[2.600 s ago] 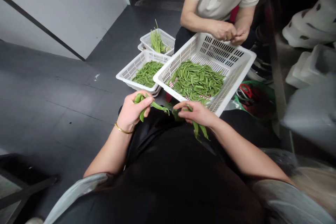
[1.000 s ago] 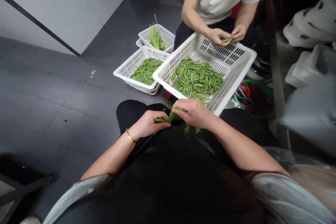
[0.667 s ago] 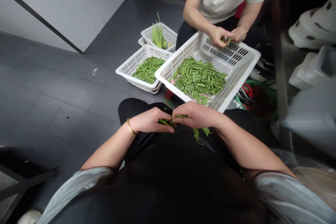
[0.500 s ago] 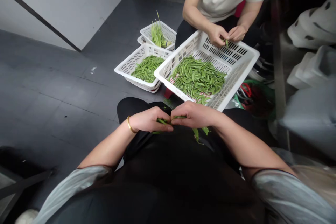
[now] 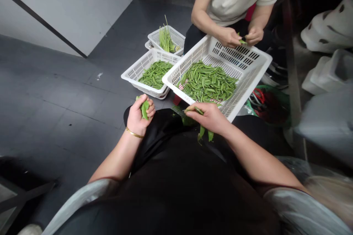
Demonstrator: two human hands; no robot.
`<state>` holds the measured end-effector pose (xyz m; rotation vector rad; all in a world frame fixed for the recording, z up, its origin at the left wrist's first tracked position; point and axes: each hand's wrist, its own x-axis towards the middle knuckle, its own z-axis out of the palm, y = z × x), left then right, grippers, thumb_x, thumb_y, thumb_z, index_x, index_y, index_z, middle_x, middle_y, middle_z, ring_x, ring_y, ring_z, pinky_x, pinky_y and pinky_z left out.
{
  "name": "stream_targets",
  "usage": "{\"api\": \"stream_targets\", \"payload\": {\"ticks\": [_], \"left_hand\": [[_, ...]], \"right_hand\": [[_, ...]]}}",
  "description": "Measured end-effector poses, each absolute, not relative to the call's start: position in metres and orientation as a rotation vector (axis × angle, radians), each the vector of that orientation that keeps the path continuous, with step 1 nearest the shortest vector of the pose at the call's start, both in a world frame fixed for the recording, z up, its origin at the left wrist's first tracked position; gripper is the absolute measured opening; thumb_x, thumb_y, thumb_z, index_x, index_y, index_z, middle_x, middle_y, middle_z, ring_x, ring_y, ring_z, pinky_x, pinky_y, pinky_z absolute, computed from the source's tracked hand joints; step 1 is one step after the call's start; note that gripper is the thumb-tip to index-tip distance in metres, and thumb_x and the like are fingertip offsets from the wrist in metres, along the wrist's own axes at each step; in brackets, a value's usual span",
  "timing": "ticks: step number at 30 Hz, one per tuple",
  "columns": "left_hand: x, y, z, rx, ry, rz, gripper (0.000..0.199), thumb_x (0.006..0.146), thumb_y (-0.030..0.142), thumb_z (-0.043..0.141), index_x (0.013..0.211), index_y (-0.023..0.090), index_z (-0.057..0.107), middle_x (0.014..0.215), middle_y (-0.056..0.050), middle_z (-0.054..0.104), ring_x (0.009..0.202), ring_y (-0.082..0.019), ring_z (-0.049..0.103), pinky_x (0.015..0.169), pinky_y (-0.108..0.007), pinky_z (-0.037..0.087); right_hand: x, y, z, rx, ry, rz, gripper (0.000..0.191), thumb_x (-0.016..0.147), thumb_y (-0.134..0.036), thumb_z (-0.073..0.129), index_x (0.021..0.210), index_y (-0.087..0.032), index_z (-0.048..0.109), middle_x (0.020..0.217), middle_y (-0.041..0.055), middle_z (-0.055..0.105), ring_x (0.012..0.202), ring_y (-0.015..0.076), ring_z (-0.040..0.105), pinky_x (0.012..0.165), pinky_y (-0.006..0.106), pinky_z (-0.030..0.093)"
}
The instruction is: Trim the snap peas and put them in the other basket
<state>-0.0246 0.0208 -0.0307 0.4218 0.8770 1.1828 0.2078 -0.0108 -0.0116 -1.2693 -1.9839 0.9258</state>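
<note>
My left hand (image 5: 140, 114), with a gold bracelet at the wrist, is closed around green pea pods (image 5: 144, 109) above my left knee. Opposite it, my right hand (image 5: 209, 115) pinches a pod (image 5: 198, 110) between thumb and fingers, while more pods (image 5: 206, 133) dangle below its palm. The right hand is just in front of the near corner of a large white slotted basket (image 5: 250, 91). A loose heap of pea pods (image 5: 209, 80) covers much of that basket's bottom.
A smaller white basket (image 5: 129, 75) of pods stands to the left, with another basket holding long green stalks (image 5: 166, 40) behind. A co-worker's hands (image 5: 233, 38) hold a pod over the large basket. White plastic containers (image 5: 328, 68) stand at right.
My hands, together before, have come apart. The left has moved left and turned upward, closed on its pods; the right stays near the basket corner. The co-worker's hands have separated slightly.
</note>
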Motion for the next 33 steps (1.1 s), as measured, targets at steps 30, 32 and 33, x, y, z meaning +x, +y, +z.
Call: {"api": "stream_targets", "payload": {"ticks": [30,32,33], "left_hand": [[0.016,-0.015,-0.026,0.695,0.824,0.554,0.034,0.062,0.027,0.078,0.076,0.015,0.050,0.044,0.008,0.046,0.030,-0.003,0.035,0.031,-0.013,0.027],[0.014,-0.016,-0.023,0.717,0.841,0.524,0.033,0.062,0.026,0.078,0.077,0.014,0.051,0.045,0.008,0.046,0.031,-0.003,0.036,0.031,-0.013,0.026],[0.013,-0.016,-0.021,0.728,0.846,0.503,0.031,0.062,0.026,0.077,0.076,0.014,0.052,0.045,0.008,0.045,0.031,-0.003,0.036,0.031,-0.013,0.025]], "right_hand": [[0.212,-0.006,-0.016,-1.189,-1.939,0.775,0.010,0.085,-0.027,0.054,0.084,-0.018,0.058,0.072,-0.0002,0.060,0.063,0.0115,0.052,0.061,0.022,0.039],[0.210,-0.008,-0.014,-1.115,-2.046,0.718,0.012,0.088,-0.025,0.050,0.083,-0.018,0.059,0.077,0.0023,0.063,0.068,0.0127,0.055,0.064,0.023,0.040],[0.210,-0.009,-0.011,-1.081,-2.134,0.674,0.013,0.088,-0.023,0.047,0.084,-0.018,0.059,0.078,0.0035,0.064,0.069,0.0134,0.056,0.064,0.024,0.040]]}}
